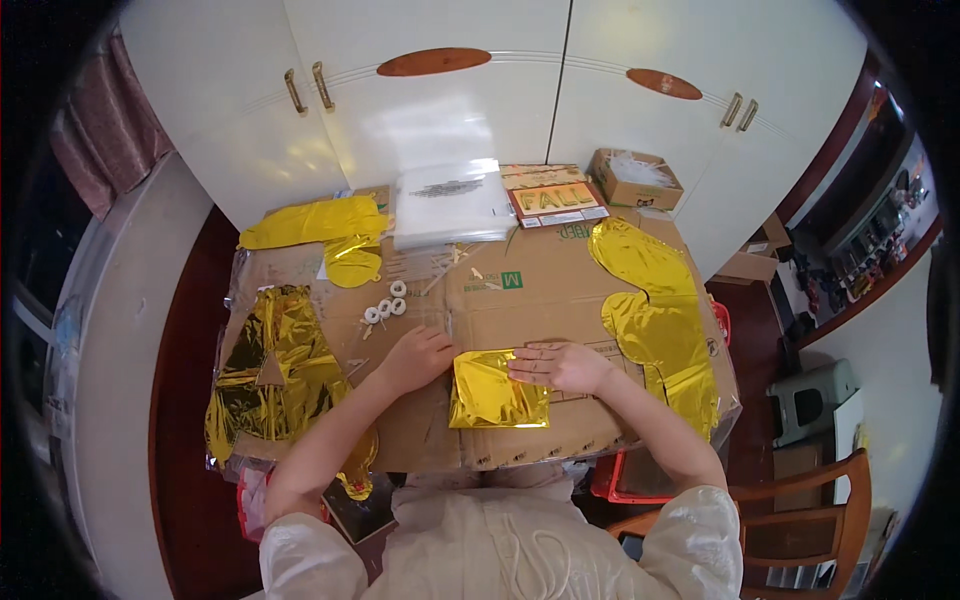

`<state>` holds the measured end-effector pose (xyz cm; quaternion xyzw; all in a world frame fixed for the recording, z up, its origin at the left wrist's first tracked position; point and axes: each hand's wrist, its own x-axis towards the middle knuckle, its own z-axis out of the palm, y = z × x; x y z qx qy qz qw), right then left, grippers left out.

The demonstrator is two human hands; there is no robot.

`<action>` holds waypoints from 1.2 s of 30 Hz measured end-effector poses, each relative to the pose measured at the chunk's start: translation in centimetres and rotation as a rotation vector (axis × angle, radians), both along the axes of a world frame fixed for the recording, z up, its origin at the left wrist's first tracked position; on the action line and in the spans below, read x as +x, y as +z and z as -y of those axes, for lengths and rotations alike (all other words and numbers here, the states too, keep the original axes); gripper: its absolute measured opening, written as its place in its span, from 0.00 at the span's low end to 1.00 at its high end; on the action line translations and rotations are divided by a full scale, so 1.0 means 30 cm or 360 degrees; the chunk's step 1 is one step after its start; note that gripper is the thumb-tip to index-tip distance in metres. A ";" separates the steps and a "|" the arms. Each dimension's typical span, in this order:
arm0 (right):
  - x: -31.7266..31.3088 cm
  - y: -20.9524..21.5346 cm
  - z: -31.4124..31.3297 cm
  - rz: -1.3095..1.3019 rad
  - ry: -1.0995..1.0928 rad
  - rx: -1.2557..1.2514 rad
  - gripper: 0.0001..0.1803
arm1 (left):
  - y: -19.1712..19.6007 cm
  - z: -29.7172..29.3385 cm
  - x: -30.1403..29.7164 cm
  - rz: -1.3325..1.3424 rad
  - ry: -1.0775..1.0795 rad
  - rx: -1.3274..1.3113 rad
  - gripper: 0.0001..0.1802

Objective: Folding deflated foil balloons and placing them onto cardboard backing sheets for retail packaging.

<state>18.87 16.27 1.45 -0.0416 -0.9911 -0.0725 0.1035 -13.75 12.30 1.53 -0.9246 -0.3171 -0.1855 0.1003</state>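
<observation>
A gold foil balloon [495, 400], folded into a flat, roughly square packet, lies on the cardboard in front of me. My right hand [568, 368] rests on its upper right part, fingers stretched out flat. Beside the packet's upper left corner is my left hand [418, 358], its fingers curled in; whatever may be between them is hidden. To the left spreads a crinkled flat gold balloon shaped like a letter A [300, 350]. At the right lies another flat gold balloon [665, 320] with rounded lobes, and a further gold foil balloon [320, 228] is at the far left.
Flattened cardboard [540, 290] covers the table. White ribbon rolls [386, 303] lie left of centre. Clear plastic bags [450, 205], a printed card [558, 203] and a small cardboard box [637, 178] line the back, against white cabinets [450, 110]. A wooden chair [810, 520] stands lower right.
</observation>
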 end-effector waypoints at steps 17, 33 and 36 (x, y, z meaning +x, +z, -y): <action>0.092 0.028 -0.072 0.0075 -0.0055 -0.0009 0.28 | 0.007 0.100 0.101 0.0160 0.0227 0.0128 0.09; 0.087 0.020 -0.082 0.0117 0.0019 0.0076 0.28 | 0.013 0.245 0.113 -0.0114 -0.0176 -0.0291 0.30; 0.088 0.015 -0.081 0.0122 0.0018 0.0066 0.28 | 0.010 0.254 0.108 -0.0138 -0.0150 -0.0292 0.32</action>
